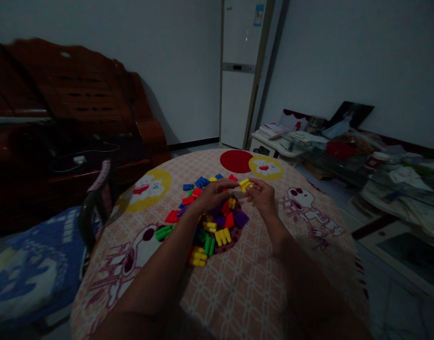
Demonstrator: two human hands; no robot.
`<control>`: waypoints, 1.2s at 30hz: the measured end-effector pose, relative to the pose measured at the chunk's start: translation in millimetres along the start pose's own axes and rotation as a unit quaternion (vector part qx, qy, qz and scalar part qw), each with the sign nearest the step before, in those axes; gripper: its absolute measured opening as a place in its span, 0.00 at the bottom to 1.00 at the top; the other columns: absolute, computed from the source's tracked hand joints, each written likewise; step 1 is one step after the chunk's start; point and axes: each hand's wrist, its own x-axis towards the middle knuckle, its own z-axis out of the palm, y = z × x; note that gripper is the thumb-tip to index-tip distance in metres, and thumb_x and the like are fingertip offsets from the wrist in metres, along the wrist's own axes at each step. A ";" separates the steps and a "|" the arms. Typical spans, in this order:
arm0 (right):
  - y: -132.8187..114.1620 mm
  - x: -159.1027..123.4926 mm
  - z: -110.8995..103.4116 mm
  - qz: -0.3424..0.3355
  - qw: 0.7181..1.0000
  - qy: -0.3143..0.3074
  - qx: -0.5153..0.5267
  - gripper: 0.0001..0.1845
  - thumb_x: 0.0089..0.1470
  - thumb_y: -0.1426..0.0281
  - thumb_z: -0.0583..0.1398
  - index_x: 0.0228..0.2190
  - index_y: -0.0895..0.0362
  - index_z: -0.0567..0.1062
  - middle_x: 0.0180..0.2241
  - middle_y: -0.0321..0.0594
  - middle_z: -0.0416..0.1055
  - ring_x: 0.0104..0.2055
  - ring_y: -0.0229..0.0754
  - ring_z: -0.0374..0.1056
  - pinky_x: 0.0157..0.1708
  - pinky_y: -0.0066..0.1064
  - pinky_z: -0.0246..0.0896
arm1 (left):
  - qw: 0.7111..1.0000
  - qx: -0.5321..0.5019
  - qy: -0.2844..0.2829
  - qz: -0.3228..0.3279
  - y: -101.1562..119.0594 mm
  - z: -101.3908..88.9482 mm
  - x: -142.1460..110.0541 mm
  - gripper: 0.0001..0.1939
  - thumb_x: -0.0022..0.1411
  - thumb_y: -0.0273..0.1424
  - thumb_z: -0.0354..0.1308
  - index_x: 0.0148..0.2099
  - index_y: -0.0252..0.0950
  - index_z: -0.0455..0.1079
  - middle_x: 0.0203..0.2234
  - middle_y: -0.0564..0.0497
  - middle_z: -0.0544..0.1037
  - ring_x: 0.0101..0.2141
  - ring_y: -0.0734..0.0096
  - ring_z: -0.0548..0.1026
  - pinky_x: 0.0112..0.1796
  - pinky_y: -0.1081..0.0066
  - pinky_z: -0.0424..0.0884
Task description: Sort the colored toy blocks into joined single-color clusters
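My right hand [262, 194] pinches a yellow plastic building block [245, 184] above the far side of the round table. Close to that block's left side are the fingertips of my left hand [215, 194], stretched forward with the thumb apart; whether they touch it I cannot tell. Below both hands lies a loose pile of blocks in several colours, among them a yellow block [223, 237], a green block [209, 246], a purple block [241, 218] and a red block [172, 216]. My left hand and forearm hide part of the pile.
A patterned cloth [238, 288] covers the table. At the left stand a chair [96, 203] with a blue cushion [36, 264] and a wooden sofa [78, 94]. A cluttered glass-topped cabinet [344, 165] is on the right, and a white fridge [238, 104] stands behind.
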 end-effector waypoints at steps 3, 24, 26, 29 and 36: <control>3.3 11.2 -25.8 -0.043 0.988 0.106 -0.107 0.23 0.44 0.63 0.62 0.42 0.61 0.78 0.29 0.40 0.77 0.28 0.43 0.73 0.27 0.32 0.69 | 0.997 0.063 0.028 -0.025 -2.6 -3.2 -1.8 0.17 0.65 0.35 0.55 0.51 0.34 0.77 0.50 0.41 0.79 0.50 0.58 0.75 0.54 0.59 0.70; 32.4 21.6 -45.7 -0.139 0.878 0.028 -0.458 0.22 0.61 0.71 0.49 0.48 0.62 0.78 0.44 0.55 0.79 0.45 0.51 0.74 0.49 0.39 0.66 | 0.959 0.267 0.015 -0.094 1.4 -1.1 -2.9 0.14 0.64 0.25 0.52 0.46 0.35 0.78 0.42 0.45 0.82 0.43 0.63 0.78 0.48 0.66 0.71; 23.9 17.1 -41.0 -0.170 0.878 0.057 -0.443 0.21 0.62 0.69 0.49 0.46 0.62 0.78 0.42 0.54 0.79 0.44 0.50 0.74 0.48 0.38 0.66 | 0.956 0.275 0.013 -0.099 4.7 -7.1 -2.7 0.14 0.63 0.26 0.53 0.45 0.35 0.78 0.41 0.46 0.82 0.41 0.64 0.78 0.45 0.68 0.71; 9.8 6.1 -23.9 -0.213 0.878 0.020 -0.428 0.17 0.63 0.68 0.52 0.41 0.59 0.79 0.40 0.50 0.78 0.42 0.47 0.73 0.45 0.35 0.64 | 0.955 0.276 -0.038 -0.105 9.4 -10.7 -2.7 0.10 0.60 0.28 0.57 0.41 0.36 0.79 0.35 0.49 0.83 0.36 0.66 0.78 0.40 0.71 0.69; 13.9 -21.2 13.8 -0.205 0.812 -0.240 -0.491 0.10 0.59 0.68 0.61 0.41 0.58 0.77 0.39 0.45 0.74 0.44 0.45 0.68 0.44 0.32 0.60 | 0.944 0.273 -0.133 -0.129 15.2 -1.9 -3.6 0.09 0.54 0.31 0.62 0.38 0.35 0.78 0.30 0.50 0.82 0.31 0.69 0.77 0.31 0.74 0.65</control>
